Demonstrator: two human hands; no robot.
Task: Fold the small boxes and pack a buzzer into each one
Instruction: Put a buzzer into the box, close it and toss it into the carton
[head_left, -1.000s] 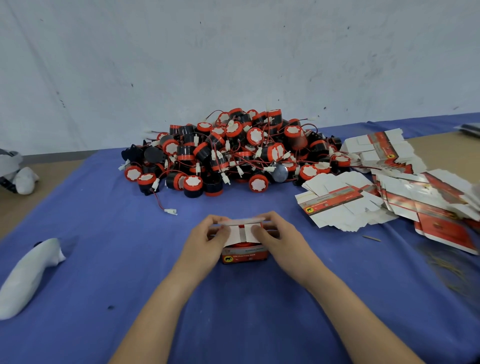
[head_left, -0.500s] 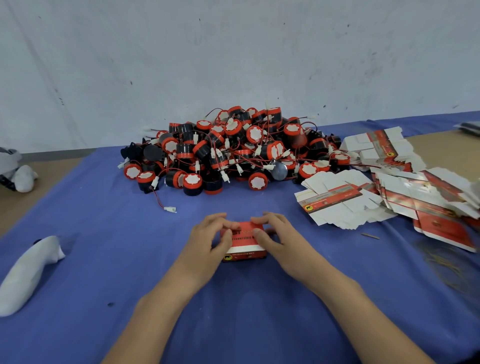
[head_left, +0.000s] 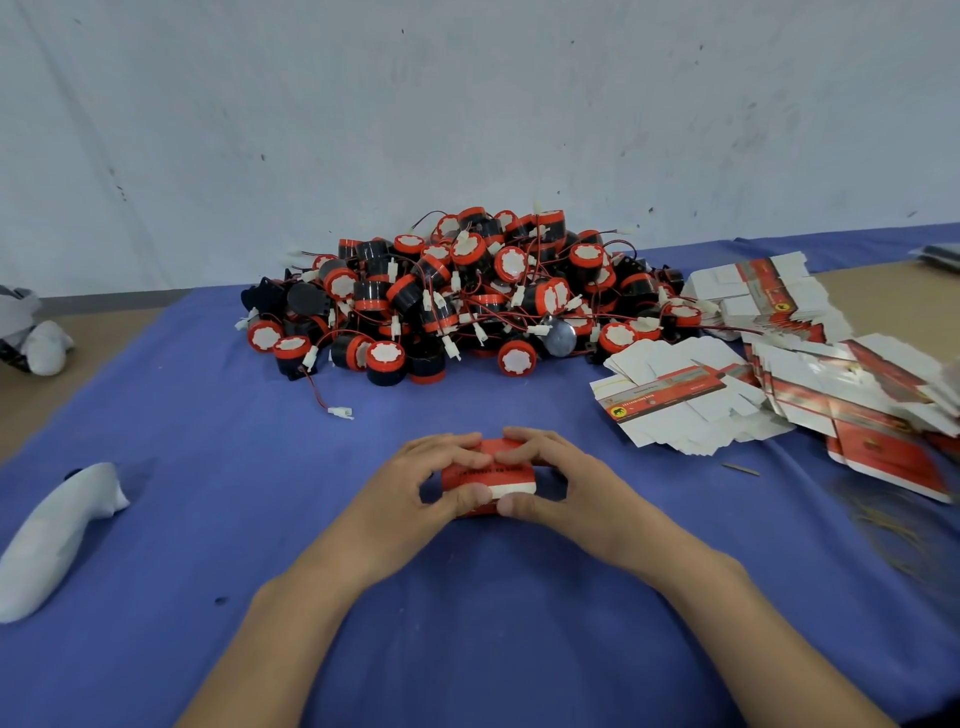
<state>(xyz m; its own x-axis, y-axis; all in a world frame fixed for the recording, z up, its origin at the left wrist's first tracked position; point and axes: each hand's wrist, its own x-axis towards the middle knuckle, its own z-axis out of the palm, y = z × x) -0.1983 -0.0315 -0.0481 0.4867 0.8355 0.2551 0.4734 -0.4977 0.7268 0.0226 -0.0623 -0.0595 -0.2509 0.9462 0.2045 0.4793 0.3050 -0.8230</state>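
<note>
A small red and white box sits on the blue cloth in the middle, its lid folded down. My left hand grips its left side, fingers curled over the top and thumb on the front. My right hand holds the right side the same way. Whatever is inside the box is hidden. Behind it lies a big heap of red and black buzzers with red wires and white plugs. Flat unfolded boxes lie in stacks at the right.
A white cloth bundle lies at the left on the blue cloth. Another white item sits at the far left edge. A loose white plug lies in front of the heap. A grey wall stands behind.
The white flaps that stood open a second ago are folded in and the red lid is closed. Both hands have moved from the flaps onto the box's sides and top.
</note>
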